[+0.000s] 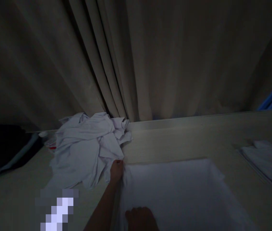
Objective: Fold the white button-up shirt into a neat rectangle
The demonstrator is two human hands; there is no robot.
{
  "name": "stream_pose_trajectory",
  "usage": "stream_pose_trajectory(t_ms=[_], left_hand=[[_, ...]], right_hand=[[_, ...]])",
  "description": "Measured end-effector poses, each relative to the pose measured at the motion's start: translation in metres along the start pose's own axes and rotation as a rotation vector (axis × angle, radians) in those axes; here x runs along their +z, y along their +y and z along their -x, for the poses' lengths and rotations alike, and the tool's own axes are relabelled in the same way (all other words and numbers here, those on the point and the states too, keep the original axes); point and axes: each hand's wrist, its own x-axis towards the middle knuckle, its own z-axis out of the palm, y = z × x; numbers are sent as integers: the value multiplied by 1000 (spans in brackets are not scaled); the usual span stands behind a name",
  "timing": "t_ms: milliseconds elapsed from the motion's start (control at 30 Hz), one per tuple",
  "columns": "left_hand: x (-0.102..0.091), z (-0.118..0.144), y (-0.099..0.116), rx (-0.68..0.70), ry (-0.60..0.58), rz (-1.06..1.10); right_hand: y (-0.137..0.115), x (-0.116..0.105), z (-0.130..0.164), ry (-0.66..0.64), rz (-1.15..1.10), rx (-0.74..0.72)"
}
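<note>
A white cloth (181,192) lies spread out in front of me, its lower part running out of view. At its far left corner my left hand (116,170) is closed, with thumb and fingers pinched on the edge of the fabric. My right hand (141,218) is lower down, over the near left part of the same cloth. Its fingers are curled in against the fabric, and the fingertips are hidden. Just beyond my left hand, a heap of crumpled white cloths (85,144) rests against the curtain.
Long brown curtains (162,64) hang behind the pale surface (179,139). On the right lies a folded white cloth (267,163). A dark bundle (3,147) sits at the far left, beside a small container with a red band (51,144). The light is dim.
</note>
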Motion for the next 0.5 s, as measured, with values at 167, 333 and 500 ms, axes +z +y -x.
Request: stream_pose_trajectory(t_ms=[167, 333, 500], left_hand=[[-19, 9, -3, 64, -81, -135], [-21, 23, 3, 152, -218, -243], [-20, 30, 18, 170, -157, -340]], right_hand=[[1, -6, 2, -15, -47, -6], [2, -14, 2, -32, -85, -35], [2, -17, 1, -72, -78, -63]])
